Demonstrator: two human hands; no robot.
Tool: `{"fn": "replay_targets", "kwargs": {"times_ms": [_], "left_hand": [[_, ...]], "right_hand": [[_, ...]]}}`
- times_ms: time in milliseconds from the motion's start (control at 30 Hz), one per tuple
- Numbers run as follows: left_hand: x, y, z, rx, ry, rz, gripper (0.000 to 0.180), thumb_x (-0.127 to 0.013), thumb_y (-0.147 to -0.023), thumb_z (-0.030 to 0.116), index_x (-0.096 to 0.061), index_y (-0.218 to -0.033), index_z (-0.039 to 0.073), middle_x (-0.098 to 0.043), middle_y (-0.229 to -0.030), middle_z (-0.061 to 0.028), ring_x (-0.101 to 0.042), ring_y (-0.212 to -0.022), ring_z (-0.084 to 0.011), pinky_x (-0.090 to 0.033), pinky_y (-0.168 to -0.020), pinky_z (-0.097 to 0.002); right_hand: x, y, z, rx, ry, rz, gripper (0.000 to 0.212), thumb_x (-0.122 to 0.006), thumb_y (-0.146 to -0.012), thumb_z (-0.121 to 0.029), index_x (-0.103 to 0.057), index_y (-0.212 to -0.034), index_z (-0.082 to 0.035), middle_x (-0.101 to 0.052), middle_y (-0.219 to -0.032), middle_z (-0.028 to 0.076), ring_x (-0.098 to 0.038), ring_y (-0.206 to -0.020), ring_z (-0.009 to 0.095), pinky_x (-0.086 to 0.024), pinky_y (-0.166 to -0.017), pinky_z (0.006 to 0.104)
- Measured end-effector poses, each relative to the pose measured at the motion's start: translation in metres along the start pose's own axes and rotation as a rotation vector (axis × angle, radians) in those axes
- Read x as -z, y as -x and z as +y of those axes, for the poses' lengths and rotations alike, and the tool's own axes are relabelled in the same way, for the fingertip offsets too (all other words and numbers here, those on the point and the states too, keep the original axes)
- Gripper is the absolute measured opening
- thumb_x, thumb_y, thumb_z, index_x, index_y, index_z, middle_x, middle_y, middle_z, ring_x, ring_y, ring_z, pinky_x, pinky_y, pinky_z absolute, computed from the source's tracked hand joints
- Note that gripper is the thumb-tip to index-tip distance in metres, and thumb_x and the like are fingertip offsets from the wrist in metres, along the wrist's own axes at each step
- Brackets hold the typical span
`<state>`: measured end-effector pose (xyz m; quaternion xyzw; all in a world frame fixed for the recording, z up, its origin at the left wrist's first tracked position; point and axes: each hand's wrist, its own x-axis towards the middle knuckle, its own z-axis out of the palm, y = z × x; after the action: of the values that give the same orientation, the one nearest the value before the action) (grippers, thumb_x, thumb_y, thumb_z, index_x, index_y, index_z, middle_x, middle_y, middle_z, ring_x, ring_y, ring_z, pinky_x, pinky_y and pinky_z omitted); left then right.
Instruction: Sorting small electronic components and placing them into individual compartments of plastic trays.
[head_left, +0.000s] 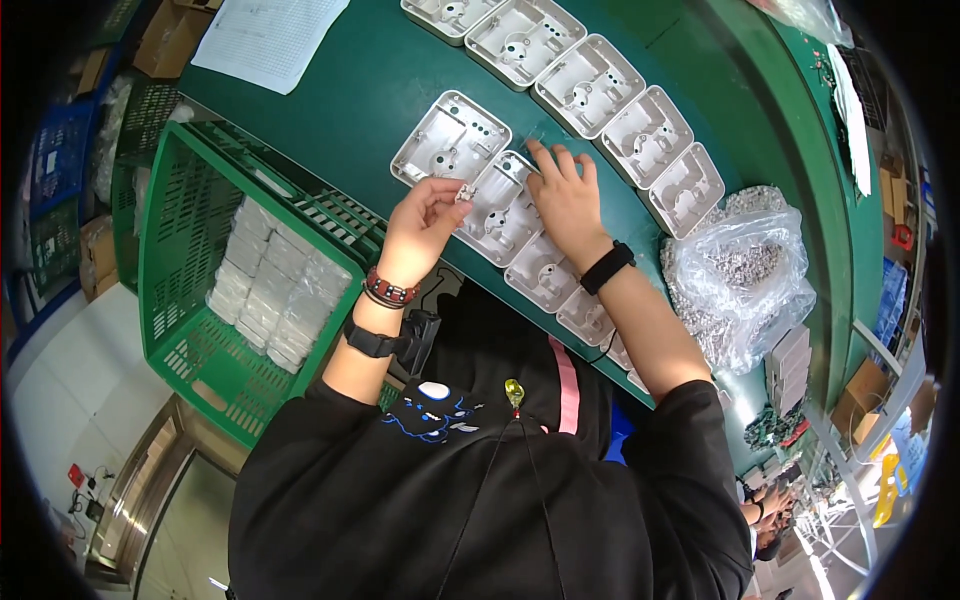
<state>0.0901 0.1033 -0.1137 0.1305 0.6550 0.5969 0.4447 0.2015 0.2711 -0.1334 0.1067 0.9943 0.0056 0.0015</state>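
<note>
Housing, pale grey and open-topped (511, 212), on green table (345, 115). Left hand (424, 226) with small metallic part (465, 193) pinched between fingertips, over housing's left side. Right hand (572, 207) with fingers loosely spread, just beside right wall (contact: cannot tell). Clear bag (740, 265) further right.

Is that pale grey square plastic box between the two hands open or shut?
Open: no lid covers the pale grey plastic box, and its inside walls and round fittings show.

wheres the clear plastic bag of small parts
In the head view, the bag lies on the green table, right of the right hand, beside an open box.
</note>
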Motion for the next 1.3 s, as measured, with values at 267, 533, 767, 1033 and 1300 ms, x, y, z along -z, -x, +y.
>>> {"fn": "replay_targets", "kwargs": {"times_ms": [267, 533, 767, 1033, 1300], "left_hand": [[0.006, 0.001, -0.001, 0.116, 0.020, -0.016, 0.022, -0.043, -0.089, 0.009, -0.049, -0.109, 0.000, -0.054, -0.083, -0.0025, -0.052, -0.069, -0.0081, -0.044, -0.065, -0.0207], [-0.017, 0.001, 0.018, 0.179, 0.398, -0.182, 0.027, -0.031, -0.092, 0.010, -0.040, -0.116, 0.002, -0.048, -0.083, -0.0008, -0.043, -0.070, -0.0080, -0.039, -0.067, -0.0209], [-0.012, -0.005, 0.005, 0.004, 0.242, -0.132, 0.025, -0.038, -0.091, 0.010, -0.040, -0.114, 0.002, -0.050, -0.083, -0.0023, -0.044, -0.065, -0.0075, -0.038, -0.060, -0.0198], [0.026, -0.006, 0.003, -0.076, 0.187, 0.244, 0.024, -0.044, -0.088, 0.008, -0.041, -0.111, 0.001, -0.055, -0.086, -0.0053, -0.043, -0.060, -0.0066, -0.037, -0.056, -0.0189], [0.048, 0.017, -0.004, -0.008, 0.129, 0.319, 0.017, -0.046, -0.086, 0.006, -0.048, -0.103, 0.002, -0.056, -0.083, -0.0039, -0.043, -0.060, -0.0060, -0.037, -0.056, -0.0188]], "right_hand": [[0.050, 0.006, -0.018, -0.160, -0.386, 0.169, 0.014, -0.063, -0.067, -0.011, -0.063, -0.081, -0.010, -0.047, -0.113, 0.006, -0.043, -0.101, 0.025, -0.033, -0.085, 0.0385], [0.070, 0.002, -0.054, -0.316, -0.810, 0.328, 0.016, -0.067, -0.066, -0.013, -0.061, -0.081, -0.012, -0.048, -0.104, 0.005, -0.043, -0.093, 0.027, -0.034, -0.079, 0.0356], [0.068, -0.014, -0.043, -0.255, -0.690, 0.317, 0.012, -0.068, -0.063, -0.012, -0.060, -0.073, -0.011, -0.050, -0.101, 0.004, -0.043, -0.092, 0.025, -0.034, -0.075, 0.0349], [0.012, -0.090, -0.007, -0.065, -0.292, 0.226, 0.004, -0.062, -0.062, -0.012, -0.063, -0.066, -0.010, -0.051, -0.098, 0.003, -0.044, -0.093, 0.022, -0.034, -0.077, 0.0337], [-0.007, -0.102, -0.019, 0.103, -0.022, 0.026, 0.011, -0.054, -0.066, -0.014, -0.065, -0.067, -0.010, -0.051, -0.096, 0.002, -0.045, -0.094, 0.018, -0.034, -0.078, 0.0331]]}}
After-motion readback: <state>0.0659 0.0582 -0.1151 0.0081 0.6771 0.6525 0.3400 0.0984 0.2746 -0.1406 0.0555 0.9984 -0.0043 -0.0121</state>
